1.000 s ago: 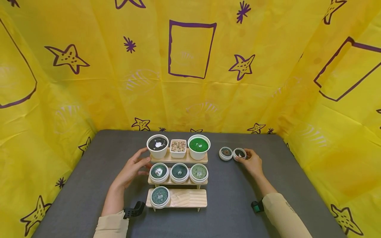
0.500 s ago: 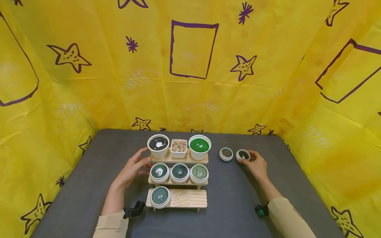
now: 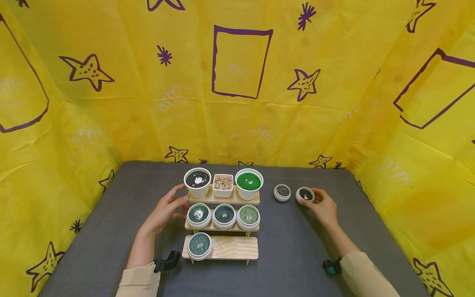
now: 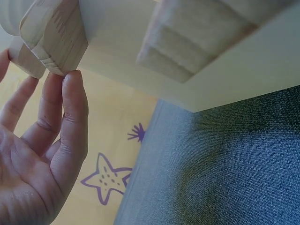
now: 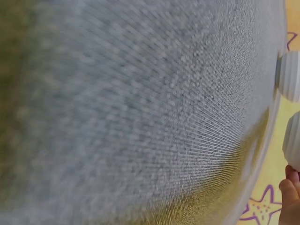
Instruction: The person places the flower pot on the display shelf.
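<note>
At the right, my right hand point(image 3: 325, 209) grips a small round white pot point(image 3: 305, 196) with dark contents, thumb and fingers at its sides. In the right wrist view, its fingertips meet the ribbed white pot point(image 5: 293, 143). A similar pot point(image 3: 282, 192) with a brown spot stands just to the left. My left hand point(image 3: 163, 212) reaches to the left side of a tiered wooden stand point(image 3: 237, 246). The left wrist view has its fingertips touching the end of one wooden step point(image 4: 63, 35), fingers extended. Part of that hand is hidden behind the stand in the head view.
On the top tier are a dark-filled cup point(image 3: 197, 182), a square dish of pebbly bits point(image 3: 223, 185) and a green-filled cup point(image 3: 248, 184). Three white pots point(image 3: 224, 216) line the middle tier, and one pot point(image 3: 200, 246) sits on the bottom left. Yellow cloth point(image 3: 241, 123) surrounds the grey table point(image 3: 289, 255).
My right hand has slid the small pot to the right and slightly nearer, leaving a wider gap to the pot beside it. My left hand stays at the stand.
</note>
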The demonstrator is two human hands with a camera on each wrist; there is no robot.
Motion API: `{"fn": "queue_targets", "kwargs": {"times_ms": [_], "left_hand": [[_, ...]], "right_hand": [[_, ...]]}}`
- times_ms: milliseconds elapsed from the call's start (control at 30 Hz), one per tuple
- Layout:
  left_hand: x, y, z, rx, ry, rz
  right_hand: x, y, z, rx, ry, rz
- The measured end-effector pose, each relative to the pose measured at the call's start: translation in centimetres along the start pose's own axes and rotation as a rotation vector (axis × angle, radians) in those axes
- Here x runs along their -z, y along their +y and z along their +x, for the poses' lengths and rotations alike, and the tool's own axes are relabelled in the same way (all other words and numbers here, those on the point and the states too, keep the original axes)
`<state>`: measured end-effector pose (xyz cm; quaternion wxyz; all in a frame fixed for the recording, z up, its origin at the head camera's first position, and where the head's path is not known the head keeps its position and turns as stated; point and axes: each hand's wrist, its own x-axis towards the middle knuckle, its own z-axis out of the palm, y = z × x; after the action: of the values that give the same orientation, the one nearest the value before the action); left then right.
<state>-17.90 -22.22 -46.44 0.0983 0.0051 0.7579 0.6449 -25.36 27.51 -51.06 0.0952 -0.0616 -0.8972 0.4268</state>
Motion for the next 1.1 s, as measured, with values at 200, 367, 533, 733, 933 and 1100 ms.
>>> {"fn": "queue_targets", "kwargs": {"times_ms": [200,367,533,733,933,1100], "left_hand": [[-0.1,0.1,-0.1,-0.005,-0.004,-0.005],[-0.1,0.2,-0.1,-0.009,-0.007,-0.004],[-0.1,0.3,-0.1,-0.003,0.0,-0.009],[-0.1,0.2,0.0,0.009,0.013,-0.011],[0.0,0.2,0.0,0.005,0.006,-0.005],[0.0,0.1,0.0,0.0,-0.002,-0.006]], "right_hand": [[0.5,-0.7,-0.8,0.031,-0.018,0.003],[0.8,-1.6,-1.5,0.059,-0.043,0.007],[0.9,-2.6,-2.5,0.088,-0.093,0.024],[0.7,-3.7,-3.6,0.151,-0.153,0.059],[0.5,-4.7,-4.6,0.169,-0.18,0.088],[0.4,-5.6,-5.3,0.205,-0.218,0.13]]}}
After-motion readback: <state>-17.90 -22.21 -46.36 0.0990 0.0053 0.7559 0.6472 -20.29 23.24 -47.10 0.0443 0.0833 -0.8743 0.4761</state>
